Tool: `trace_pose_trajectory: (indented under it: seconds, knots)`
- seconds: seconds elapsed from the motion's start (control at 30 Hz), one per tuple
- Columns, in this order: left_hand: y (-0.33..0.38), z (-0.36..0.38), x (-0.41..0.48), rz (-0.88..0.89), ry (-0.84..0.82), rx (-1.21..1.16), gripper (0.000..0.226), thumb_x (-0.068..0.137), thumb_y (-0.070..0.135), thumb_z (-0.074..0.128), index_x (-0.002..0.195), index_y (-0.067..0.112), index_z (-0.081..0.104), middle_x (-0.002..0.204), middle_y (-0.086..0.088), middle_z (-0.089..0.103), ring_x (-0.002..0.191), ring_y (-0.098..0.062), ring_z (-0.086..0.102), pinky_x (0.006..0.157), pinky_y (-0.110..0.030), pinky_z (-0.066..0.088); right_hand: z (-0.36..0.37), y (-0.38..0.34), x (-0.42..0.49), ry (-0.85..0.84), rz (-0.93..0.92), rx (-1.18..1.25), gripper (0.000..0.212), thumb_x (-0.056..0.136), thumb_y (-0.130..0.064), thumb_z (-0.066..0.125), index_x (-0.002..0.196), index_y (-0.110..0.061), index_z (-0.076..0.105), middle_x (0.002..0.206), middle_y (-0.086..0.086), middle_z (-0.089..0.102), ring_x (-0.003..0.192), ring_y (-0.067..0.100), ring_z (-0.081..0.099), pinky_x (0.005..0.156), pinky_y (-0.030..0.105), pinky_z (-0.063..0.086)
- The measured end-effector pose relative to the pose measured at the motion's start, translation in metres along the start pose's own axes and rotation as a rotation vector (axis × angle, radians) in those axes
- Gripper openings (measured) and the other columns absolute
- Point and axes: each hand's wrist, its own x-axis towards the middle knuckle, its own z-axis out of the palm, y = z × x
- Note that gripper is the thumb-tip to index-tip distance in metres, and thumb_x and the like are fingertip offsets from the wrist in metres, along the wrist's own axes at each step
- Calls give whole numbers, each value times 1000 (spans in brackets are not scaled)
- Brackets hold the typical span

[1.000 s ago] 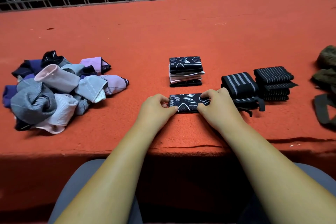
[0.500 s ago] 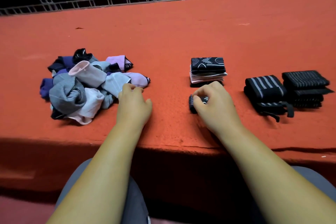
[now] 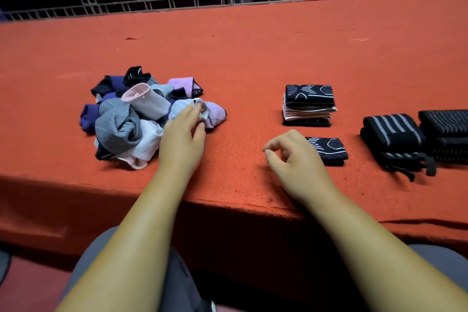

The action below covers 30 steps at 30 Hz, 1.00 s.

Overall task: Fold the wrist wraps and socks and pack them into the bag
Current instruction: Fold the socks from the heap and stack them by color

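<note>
A heap of unfolded socks (image 3: 131, 119) in grey, pink, lilac and purple lies at the left. My left hand (image 3: 183, 138) reaches into its right side and pinches a pale grey-white sock (image 3: 200, 106). A folded black patterned sock (image 3: 326, 149) lies near the front edge. Just left of it hovers my right hand (image 3: 295, 157), fingers loosely curled and holding nothing. Behind that sock stands a stack of folded socks (image 3: 307, 105). Rolled black striped wrist wraps (image 3: 395, 139) sit at the right. No bag is in view.
The orange-red cloth surface (image 3: 253, 58) stretches far back to a metal railing (image 3: 228, 0). Its front edge drops off just before my lap. More stacked wrist wraps (image 3: 448, 134) run off the right border.
My right hand has let go of the folded black sock and moved left of it. My left hand has reached further into the heap and taken a pale sock. The view has shifted left.
</note>
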Motion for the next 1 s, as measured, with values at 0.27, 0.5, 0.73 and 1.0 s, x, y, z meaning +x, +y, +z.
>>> trace_pose_trajectory:
  seconds: [0.27,0.5,0.73,1.0]
  knots:
    - [56,-12,-19,-374,56,-852,19,94,11,79,113,13,82,102,-1,82,86,-12,73,86,-33,63,-7,-18,4,-18,252,245,39,100,-58,63,130,-33,67,105,-17,73,94,5,68,88,29,52]
    - [64,2,-28,-233,-136,-711,18,91,10,81,105,21,83,100,4,81,82,-17,76,85,-33,62,-11,-17,3,66,292,114,39,95,-65,63,99,-29,74,96,-12,72,93,3,65,83,25,47]
    - [47,-1,-25,239,-293,-250,34,91,13,83,123,24,80,104,5,62,90,-9,66,86,-19,50,-18,-18,3,-11,327,-14,32,102,-43,56,72,-41,69,90,0,55,87,7,54,76,32,36]
    - [42,0,-27,200,-199,-149,5,94,17,79,92,20,76,90,9,64,85,-3,58,83,-18,44,-20,-19,2,-73,218,-65,23,97,-17,50,97,-12,72,86,1,73,90,24,65,81,35,47]
